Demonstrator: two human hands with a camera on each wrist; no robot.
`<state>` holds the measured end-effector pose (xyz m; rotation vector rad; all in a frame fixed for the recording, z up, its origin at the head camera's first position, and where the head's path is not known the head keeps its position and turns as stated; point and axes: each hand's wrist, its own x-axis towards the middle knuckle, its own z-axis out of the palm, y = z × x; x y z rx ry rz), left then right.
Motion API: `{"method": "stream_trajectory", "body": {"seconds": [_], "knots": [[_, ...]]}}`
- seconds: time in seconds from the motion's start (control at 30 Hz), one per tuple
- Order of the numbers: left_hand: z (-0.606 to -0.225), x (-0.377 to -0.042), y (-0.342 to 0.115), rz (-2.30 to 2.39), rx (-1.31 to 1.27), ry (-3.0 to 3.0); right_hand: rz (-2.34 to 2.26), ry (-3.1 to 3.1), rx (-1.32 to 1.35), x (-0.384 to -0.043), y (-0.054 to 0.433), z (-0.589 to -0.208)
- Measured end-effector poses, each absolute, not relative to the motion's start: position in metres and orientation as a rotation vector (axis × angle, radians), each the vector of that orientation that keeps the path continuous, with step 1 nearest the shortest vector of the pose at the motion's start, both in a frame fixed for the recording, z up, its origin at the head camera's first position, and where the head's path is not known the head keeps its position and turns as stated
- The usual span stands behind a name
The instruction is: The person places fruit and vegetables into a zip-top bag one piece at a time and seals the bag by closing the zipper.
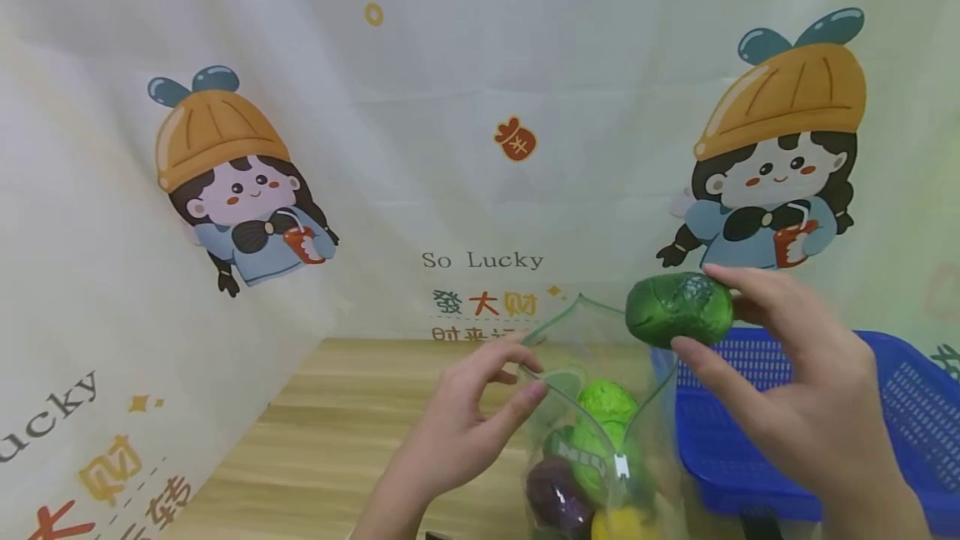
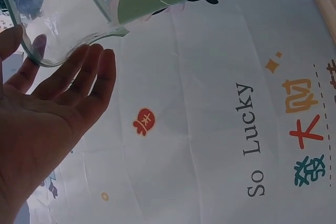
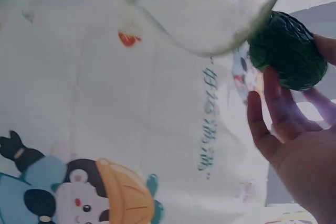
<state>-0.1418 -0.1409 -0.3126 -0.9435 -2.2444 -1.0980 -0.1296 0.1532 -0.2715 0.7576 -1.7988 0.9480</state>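
My left hand [image 1: 480,419] pinches the green-edged rim of a clear zip bag [image 1: 543,348] between thumb and index finger. In the left wrist view the other fingers of that hand [image 2: 63,108] spread beneath the rim. The bag stands with its mouth open and a white slider at the front. Inside lie a bright green rounded piece [image 1: 607,407], a dark purple one [image 1: 557,492] and a yellow one [image 1: 622,525]. My right hand [image 1: 810,373] grips a glossy dark green toy vegetable [image 1: 678,309] in its fingertips, just right of the mouth and level with the rim.
A blue plastic basket [image 1: 750,486] with mesh walls stands right of the bag, partly behind my right forearm. The wooden tabletop [image 1: 330,423] stretches left. A printed cloth [image 1: 420,190] hangs behind and along the left side.
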Motion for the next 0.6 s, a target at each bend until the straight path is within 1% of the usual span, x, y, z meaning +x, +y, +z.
{"method": "stream_trajectory", "body": {"seconds": [0.07,0.17,0.33,0.6], "knots": [[-0.312,-0.141,-0.141,-1.100,-0.950,-2.238,1.038,-1.768,0.810,-0.134,0.148,-0.277],[-0.310,-0.139,-0.141,-1.099,-0.952,-2.244,1.051,-1.787,0.868,-0.141,0.140,-0.282],[-0.308,-0.139,-0.139,-1.062,-0.952,-2.259,0.890,-1.938,0.958,-0.144,0.129,-0.286],[-0.308,-0.136,-0.139,-1.050,-0.948,-2.294,0.778,-2.294,1.211,-0.149,0.126,-0.302]]}}
